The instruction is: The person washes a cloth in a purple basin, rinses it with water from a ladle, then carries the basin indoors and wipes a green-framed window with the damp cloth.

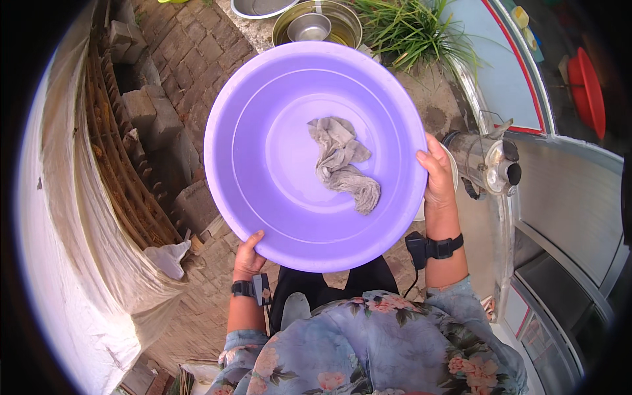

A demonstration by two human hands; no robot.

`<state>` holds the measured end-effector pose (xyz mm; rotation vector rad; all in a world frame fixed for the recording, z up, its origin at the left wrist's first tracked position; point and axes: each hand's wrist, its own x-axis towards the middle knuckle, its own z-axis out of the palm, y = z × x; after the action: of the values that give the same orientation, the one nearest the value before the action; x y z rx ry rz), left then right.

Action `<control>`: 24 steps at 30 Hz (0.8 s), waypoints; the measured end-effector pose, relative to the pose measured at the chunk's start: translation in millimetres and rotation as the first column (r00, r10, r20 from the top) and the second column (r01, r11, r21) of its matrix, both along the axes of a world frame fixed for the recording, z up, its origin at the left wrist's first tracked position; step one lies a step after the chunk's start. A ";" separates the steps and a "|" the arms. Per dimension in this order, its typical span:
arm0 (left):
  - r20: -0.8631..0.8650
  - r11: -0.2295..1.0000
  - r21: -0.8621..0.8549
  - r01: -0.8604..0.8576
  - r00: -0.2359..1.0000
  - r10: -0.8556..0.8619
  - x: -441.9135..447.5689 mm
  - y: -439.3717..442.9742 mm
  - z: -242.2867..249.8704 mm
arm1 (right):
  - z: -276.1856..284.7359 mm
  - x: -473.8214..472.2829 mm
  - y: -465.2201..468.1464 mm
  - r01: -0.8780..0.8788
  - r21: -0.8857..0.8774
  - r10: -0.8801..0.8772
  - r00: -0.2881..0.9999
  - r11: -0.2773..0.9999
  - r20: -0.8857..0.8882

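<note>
A large purple plastic basin (pixel 256 163) is held up in front of my body, its inside facing the camera. A crumpled grey cloth (pixel 340 158) lies in it, right of the middle of the bottom. My left hand (pixel 251 254) grips the rim at the lower left, with the thumb on top and the other fingers hidden beneath. My right hand (pixel 437 170) holds the rim at the right side, thumb over the edge, fingers mostly behind it. Both wrists wear black straps with small devices.
Beyond the basin stand a metal pot (pixel 353 27) with a smaller metal bowl (pixel 309 28) in it, another metal basin (pixel 264 6) and a grassy plant (pixel 410 29). A metal cylinder with a spout (pixel 486 165) is at right. Concrete blocks (pixel 153 116) and a draped sheet (pixel 74 222) are at left.
</note>
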<state>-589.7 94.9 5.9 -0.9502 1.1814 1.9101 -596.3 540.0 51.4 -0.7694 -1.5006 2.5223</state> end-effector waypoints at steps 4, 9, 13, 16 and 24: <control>-0.002 0.984 -0.128 -0.120 0.993 0.121 -17.0 -29.3 -21.5 | -60.0 -77.1 -8.8 -0.280 0.283 0.214 0.946 0.917 0.244; -0.142 0.945 -0.220 -0.243 0.966 0.215 -73.3 -70.9 -51.3 | -153.6 -189.1 -1.3 -0.151 0.511 -0.020 0.950 0.846 0.312; -0.122 0.915 -0.228 -0.334 0.942 0.313 -112.9 -87.0 -68.0 | -212.9 -258.8 3.7 -0.389 0.231 0.161 0.750 0.892 0.642; -0.132 0.885 -0.259 -0.387 0.922 0.365 -128.4 -91.5 -79.8 | -238.5 -286.0 -9.0 -0.359 0.026 0.254 0.709 0.933 0.658; -0.064 0.847 -0.273 -0.455 0.887 0.456 -143.2 -104.0 -108.1 | -221.7 -303.9 -4.9 -0.661 0.387 0.187 0.626 0.643 0.757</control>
<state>-732.9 -9.1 -102.2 -1.5011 1.3379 2.1319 -900.2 535.1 -170.3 -1.3568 -2.9313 1.7067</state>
